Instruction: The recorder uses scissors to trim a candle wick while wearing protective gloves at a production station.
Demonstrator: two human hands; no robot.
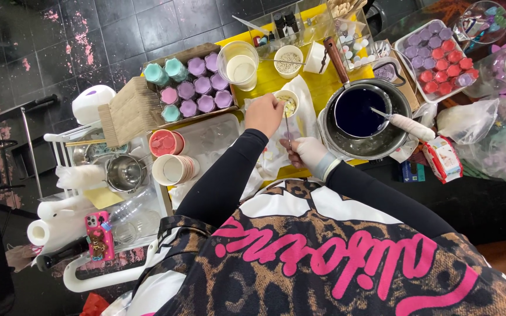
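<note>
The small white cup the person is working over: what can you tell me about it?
The small white cup stands upright on a white cloth over the yellow tabletop, just left of the metal pot of dark blue liquid. It looks like paper or plastic, round, open-topped, holding pale yellowish bits. The left hand grips its near rim; the right hand, nearer the body, holds a thin stick reaching up beside the cup.

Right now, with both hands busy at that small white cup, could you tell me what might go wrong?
The left hand steadies the small white cup while the right hand works a thin tool into it; a slip could tip it onto the white cloth. The pot of dark blue liquid sits close beside the right forearm, so a nudge might spill it.
</note>
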